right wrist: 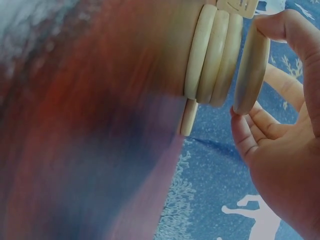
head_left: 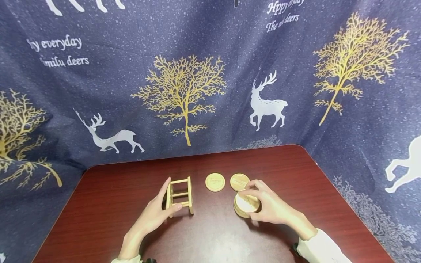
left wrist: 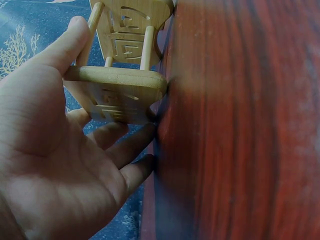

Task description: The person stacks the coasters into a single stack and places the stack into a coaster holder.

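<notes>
My left hand (head_left: 154,214) grips the side panel of a small pale wooden coaster rack (head_left: 190,195), thumb on one side and fingers along the other. Cut-out patterns show on the rack's panels (left wrist: 122,77) in the left wrist view, with round rungs joining them. Between thumb and fingertips, my right hand (head_left: 274,207) pinches the edge of a round wooden coaster (right wrist: 252,70). This coaster is held just above a stack of several like it (right wrist: 212,57), with a narrow gap between in the right wrist view.
Two more round coasters lie flat on the dark red wooden table: one coaster (head_left: 215,182) right of the rack, another coaster (head_left: 238,180) just behind the stack. A blue cloth (head_left: 230,120) printed with deer and trees hangs behind the table (head_left: 138,179).
</notes>
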The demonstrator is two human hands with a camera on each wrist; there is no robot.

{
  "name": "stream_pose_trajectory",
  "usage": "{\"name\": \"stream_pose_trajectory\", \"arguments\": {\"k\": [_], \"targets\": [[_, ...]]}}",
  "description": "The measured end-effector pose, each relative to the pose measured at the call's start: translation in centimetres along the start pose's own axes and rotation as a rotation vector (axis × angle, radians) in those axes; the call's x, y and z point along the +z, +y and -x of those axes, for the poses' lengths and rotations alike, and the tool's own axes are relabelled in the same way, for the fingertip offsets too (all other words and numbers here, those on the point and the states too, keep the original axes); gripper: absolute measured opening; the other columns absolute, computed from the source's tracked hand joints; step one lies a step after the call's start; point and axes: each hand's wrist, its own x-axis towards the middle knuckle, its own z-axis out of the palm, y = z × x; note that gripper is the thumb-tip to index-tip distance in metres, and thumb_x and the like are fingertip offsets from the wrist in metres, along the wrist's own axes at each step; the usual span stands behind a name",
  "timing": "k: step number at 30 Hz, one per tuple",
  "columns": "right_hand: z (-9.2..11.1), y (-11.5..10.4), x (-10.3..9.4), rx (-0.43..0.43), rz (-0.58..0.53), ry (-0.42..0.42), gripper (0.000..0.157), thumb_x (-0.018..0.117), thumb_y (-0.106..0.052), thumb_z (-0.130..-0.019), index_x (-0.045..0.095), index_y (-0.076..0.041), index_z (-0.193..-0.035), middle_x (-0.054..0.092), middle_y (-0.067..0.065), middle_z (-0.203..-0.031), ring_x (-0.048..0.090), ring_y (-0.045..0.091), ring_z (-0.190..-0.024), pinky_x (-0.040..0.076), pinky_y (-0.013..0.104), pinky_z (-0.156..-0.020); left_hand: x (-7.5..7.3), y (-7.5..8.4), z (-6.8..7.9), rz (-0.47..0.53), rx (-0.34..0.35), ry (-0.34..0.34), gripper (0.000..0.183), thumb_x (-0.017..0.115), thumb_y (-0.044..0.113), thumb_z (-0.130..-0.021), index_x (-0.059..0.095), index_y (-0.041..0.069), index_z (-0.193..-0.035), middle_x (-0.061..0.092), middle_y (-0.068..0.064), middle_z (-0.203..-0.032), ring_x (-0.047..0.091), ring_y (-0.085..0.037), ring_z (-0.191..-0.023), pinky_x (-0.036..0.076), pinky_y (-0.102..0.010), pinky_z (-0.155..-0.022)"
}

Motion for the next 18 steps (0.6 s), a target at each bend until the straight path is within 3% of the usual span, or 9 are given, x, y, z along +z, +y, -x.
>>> {"name": "stream_pose_trajectory", "arguments": {"k": [5, 8, 14, 18], "targets": [[0.11, 0.14, 0.16, -0.013, 0.006, -0.001, 0.064, 0.097, -0.013, -0.069, 0.080, -0.019, -0.130, 0.061, 0.005, -0.129, 0.058, 0.021, -0.118, 0.056, 0.044, -0.097, 0.07, 0.05, -0.07, 0.022, -0.017, -0.010, 0.112, 0.087, 0.053, -0.095, 0.017, 0.034, -0.179, 0.071, -0.012, -0.114, 0.064, -0.018, -0.066, 0.054, -0.033, -0.066], [0.15, 0.20, 0.22, -0.015, 0.008, 0.001, 0.064, 0.097, -0.014, -0.069, 0.080, -0.019, -0.130, 0.061, 0.006, -0.129, 0.058, 0.022, -0.119, 0.056, 0.045, -0.097, 0.15, -0.02, -0.14, 0.019, -0.017, -0.008, 0.112, 0.087, 0.054, -0.095, 0.017, 0.034, -0.180, 0.071, -0.011, -0.113, 0.064, -0.017, -0.065, 0.054, -0.033, -0.066], [0.10, 0.20, 0.24, -0.014, 0.003, 0.000, 0.064, 0.097, -0.013, -0.069, 0.080, -0.019, -0.130, 0.062, 0.006, -0.129, 0.058, 0.022, -0.119, 0.056, 0.046, -0.097, 0.19, -0.18, -0.16, 0.009, -0.018, 0.002, 0.112, 0.087, 0.056, -0.094, 0.018, 0.035, -0.179, 0.068, -0.017, -0.130, 0.065, -0.017, -0.068, 0.054, -0.033, -0.068], [0.00, 0.18, 0.25, -0.011, 0.002, -0.003, 0.064, 0.098, -0.013, -0.069, 0.080, -0.019, -0.130, 0.063, 0.006, -0.129, 0.059, 0.022, -0.119, 0.056, 0.046, -0.097, 0.15, -0.21, -0.14, 0.024, -0.037, -0.016, 0.111, 0.087, 0.054, -0.094, 0.016, 0.039, -0.179, 0.072, -0.012, -0.108, 0.064, -0.019, -0.063, 0.055, -0.033, -0.063]]}}
